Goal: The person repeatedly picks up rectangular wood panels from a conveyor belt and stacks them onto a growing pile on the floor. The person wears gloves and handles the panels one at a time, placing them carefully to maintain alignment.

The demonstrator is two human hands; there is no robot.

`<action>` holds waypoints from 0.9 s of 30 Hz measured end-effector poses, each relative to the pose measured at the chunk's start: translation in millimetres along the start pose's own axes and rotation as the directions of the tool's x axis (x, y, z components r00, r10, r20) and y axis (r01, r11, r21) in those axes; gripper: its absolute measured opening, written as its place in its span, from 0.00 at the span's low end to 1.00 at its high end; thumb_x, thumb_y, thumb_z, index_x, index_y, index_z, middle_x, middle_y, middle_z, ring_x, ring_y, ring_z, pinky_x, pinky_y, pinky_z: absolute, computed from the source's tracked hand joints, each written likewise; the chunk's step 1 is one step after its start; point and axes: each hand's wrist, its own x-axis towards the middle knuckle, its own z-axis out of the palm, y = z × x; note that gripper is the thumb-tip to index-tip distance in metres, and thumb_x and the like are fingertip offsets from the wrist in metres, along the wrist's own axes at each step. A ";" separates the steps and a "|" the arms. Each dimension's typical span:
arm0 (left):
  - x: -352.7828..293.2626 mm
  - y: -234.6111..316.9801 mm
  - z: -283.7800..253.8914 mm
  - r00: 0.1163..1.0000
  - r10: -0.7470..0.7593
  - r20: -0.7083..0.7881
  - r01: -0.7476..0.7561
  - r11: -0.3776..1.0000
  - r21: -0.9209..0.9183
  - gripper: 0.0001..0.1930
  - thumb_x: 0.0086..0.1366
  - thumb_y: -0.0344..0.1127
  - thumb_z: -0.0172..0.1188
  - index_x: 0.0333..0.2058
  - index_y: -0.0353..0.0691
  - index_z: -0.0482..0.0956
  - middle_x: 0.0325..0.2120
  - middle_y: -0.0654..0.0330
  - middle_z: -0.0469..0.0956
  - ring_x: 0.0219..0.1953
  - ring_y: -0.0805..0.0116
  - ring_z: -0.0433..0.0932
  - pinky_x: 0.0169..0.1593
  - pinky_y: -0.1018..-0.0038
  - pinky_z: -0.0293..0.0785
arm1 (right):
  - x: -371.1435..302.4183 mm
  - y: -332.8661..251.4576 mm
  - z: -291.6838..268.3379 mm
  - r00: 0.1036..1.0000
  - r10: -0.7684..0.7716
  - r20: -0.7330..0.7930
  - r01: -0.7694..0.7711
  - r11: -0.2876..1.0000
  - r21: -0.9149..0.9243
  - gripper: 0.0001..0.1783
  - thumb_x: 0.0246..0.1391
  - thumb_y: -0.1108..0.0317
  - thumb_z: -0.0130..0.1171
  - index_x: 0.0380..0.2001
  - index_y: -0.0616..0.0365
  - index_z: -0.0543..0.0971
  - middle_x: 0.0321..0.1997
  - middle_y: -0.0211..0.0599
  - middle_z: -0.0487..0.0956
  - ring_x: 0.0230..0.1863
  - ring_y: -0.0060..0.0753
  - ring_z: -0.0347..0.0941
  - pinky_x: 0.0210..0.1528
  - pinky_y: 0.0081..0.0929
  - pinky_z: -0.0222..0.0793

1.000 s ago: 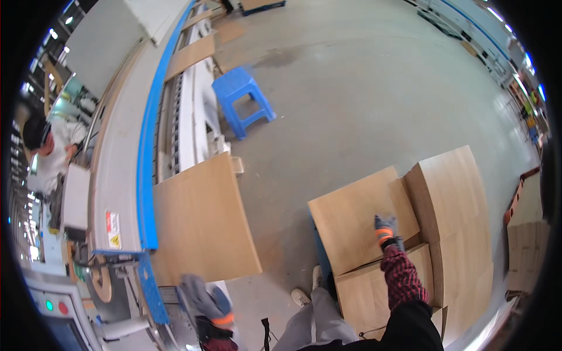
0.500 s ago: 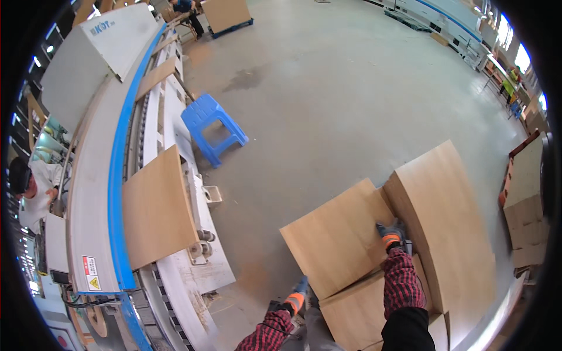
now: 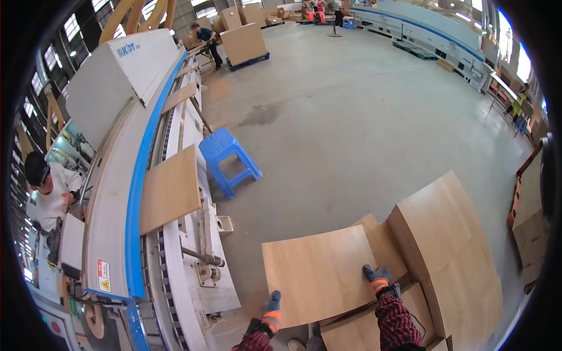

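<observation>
Gripped between two well-parted gloved hands, the wooden board sits between five and six o'clock, left hand at its eight o'clock edge, right hand at three. Since the earlier frame it has shifted away from the tall panel stack at four o'clock; the machine's panel, at nine, has advanced.

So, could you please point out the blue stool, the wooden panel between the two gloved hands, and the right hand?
Blue stool (image 3: 219, 145): head view, on its seat.
Wooden panel (image 3: 317, 274): head view, middle of its upper face.
Right hand (image 3: 379, 278): head view, back of the hand.
</observation>
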 end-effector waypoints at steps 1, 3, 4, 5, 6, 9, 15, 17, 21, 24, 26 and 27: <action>-17.9 -6.9 -23.5 0.995 0.042 -0.087 -0.050 0.994 -0.094 0.34 0.53 0.65 0.45 0.30 0.32 0.77 0.30 0.43 0.76 0.40 0.44 0.73 0.43 0.60 0.67 | -8.1 0.5 4.1 0.994 -0.082 0.073 0.078 0.995 0.060 0.40 0.39 0.32 0.47 0.32 0.64 0.77 0.33 0.59 0.75 0.41 0.55 0.70 0.46 0.39 0.63; -61.6 -35.0 -66.2 0.985 0.049 -0.163 -0.106 0.926 -0.363 0.28 0.52 0.59 0.53 0.28 0.32 0.77 0.26 0.48 0.77 0.36 0.48 0.75 0.40 0.62 0.68 | -34.3 -0.6 15.2 0.923 -0.229 0.309 0.182 0.968 0.173 0.39 0.44 0.32 0.43 0.33 0.62 0.77 0.33 0.58 0.75 0.41 0.55 0.70 0.45 0.37 0.64; -82.5 -52.5 -85.3 0.972 0.081 -0.218 -0.191 0.815 -0.547 0.25 0.52 0.55 0.57 0.29 0.32 0.77 0.24 0.51 0.77 0.34 0.51 0.76 0.39 0.63 0.69 | -55.4 3.1 16.6 0.829 -0.455 0.324 0.342 0.873 0.348 0.39 0.47 0.33 0.40 0.35 0.63 0.76 0.35 0.58 0.75 0.42 0.56 0.70 0.44 0.36 0.64; -97.4 -72.1 -109.6 0.992 0.027 -0.123 -0.096 0.796 -0.597 0.20 0.52 0.46 0.60 0.33 0.32 0.76 0.26 0.53 0.75 0.32 0.60 0.74 0.37 0.68 0.69 | -76.5 2.2 16.2 0.865 -0.312 0.392 0.222 0.941 0.257 0.39 0.45 0.32 0.42 0.32 0.63 0.77 0.32 0.58 0.75 0.41 0.56 0.70 0.43 0.37 0.64; -114.3 -93.4 -128.7 0.997 -0.038 -0.071 -0.019 0.751 -0.660 0.21 0.52 0.46 0.59 0.36 0.32 0.74 0.30 0.51 0.73 0.34 0.57 0.72 0.39 0.65 0.68 | -100.6 -2.0 15.2 0.832 -0.354 0.428 0.216 0.916 0.337 0.39 0.45 0.33 0.44 0.30 0.64 0.78 0.31 0.57 0.76 0.39 0.55 0.71 0.41 0.39 0.64; -189.9 -175.5 -177.6 0.995 0.022 -0.095 -0.097 0.293 -0.951 0.27 0.53 0.48 0.57 0.46 0.34 0.67 0.41 0.44 0.67 0.42 0.47 0.66 0.44 0.57 0.65 | -176.8 -26.3 -1.1 0.731 -0.425 0.533 0.147 0.862 0.485 0.32 0.45 0.39 0.52 0.27 0.62 0.78 0.22 0.41 0.77 0.28 0.32 0.74 0.33 0.29 0.67; -293.2 -255.8 -231.1 0.649 0.011 -0.761 0.086 0.992 0.088 0.24 0.54 0.48 0.56 0.45 0.37 0.69 0.42 0.42 0.68 0.44 0.47 0.66 0.47 0.55 0.64 | -338.2 -69.3 -62.3 0.507 -0.640 0.577 -0.347 0.461 0.816 0.13 0.50 0.57 0.56 0.36 0.51 0.77 0.30 0.39 0.78 0.32 0.25 0.71 0.37 0.24 0.67; -308.5 -263.7 -221.2 0.515 0.294 -0.805 -0.159 0.956 0.247 0.24 0.54 0.48 0.54 0.45 0.37 0.69 0.42 0.42 0.68 0.46 0.46 0.65 0.50 0.53 0.61 | -385.2 -88.2 -67.4 0.545 -0.526 0.653 -0.276 0.623 0.732 0.14 0.52 0.60 0.54 0.32 0.60 0.77 0.29 0.22 0.75 0.31 0.20 0.66 0.32 0.22 0.65; -307.7 -281.0 -197.5 0.597 0.541 -0.592 -0.280 0.833 0.478 0.25 0.58 0.48 0.49 0.46 0.32 0.68 0.48 0.40 0.64 0.51 0.40 0.60 0.56 0.47 0.51 | -433.1 -122.5 -75.0 0.598 -0.495 0.630 -0.247 0.634 0.733 0.14 0.53 0.60 0.53 0.35 0.61 0.76 0.30 0.23 0.75 0.32 0.20 0.66 0.33 0.22 0.64; -289.8 -293.3 -198.9 0.490 0.510 -0.707 -0.327 0.859 0.394 0.24 0.60 0.46 0.47 0.45 0.29 0.67 0.46 0.38 0.65 0.52 0.40 0.60 0.56 0.48 0.50 | -441.5 -151.0 -85.7 0.537 -0.495 0.683 -0.300 0.645 0.703 0.16 0.52 0.60 0.54 0.38 0.61 0.74 0.31 0.24 0.75 0.33 0.20 0.67 0.35 0.21 0.64; -273.6 -294.2 -206.9 0.454 0.475 -0.753 -0.368 0.870 0.327 0.23 0.60 0.45 0.46 0.46 0.30 0.66 0.45 0.38 0.66 0.52 0.40 0.61 0.56 0.49 0.51 | -449.9 -164.8 -95.2 0.492 -0.508 0.707 -0.333 0.640 0.692 0.17 0.52 0.60 0.54 0.40 0.62 0.74 0.32 0.24 0.75 0.33 0.20 0.67 0.36 0.20 0.64; -265.7 -293.4 -212.2 0.351 0.656 -0.668 -0.344 0.754 0.559 0.22 0.61 0.44 0.44 0.46 0.30 0.66 0.46 0.39 0.65 0.51 0.41 0.62 0.56 0.51 0.52 | -453.2 -169.2 -99.2 0.473 -0.512 0.717 -0.352 0.636 0.686 0.18 0.52 0.60 0.54 0.41 0.62 0.73 0.32 0.25 0.75 0.34 0.20 0.67 0.37 0.20 0.64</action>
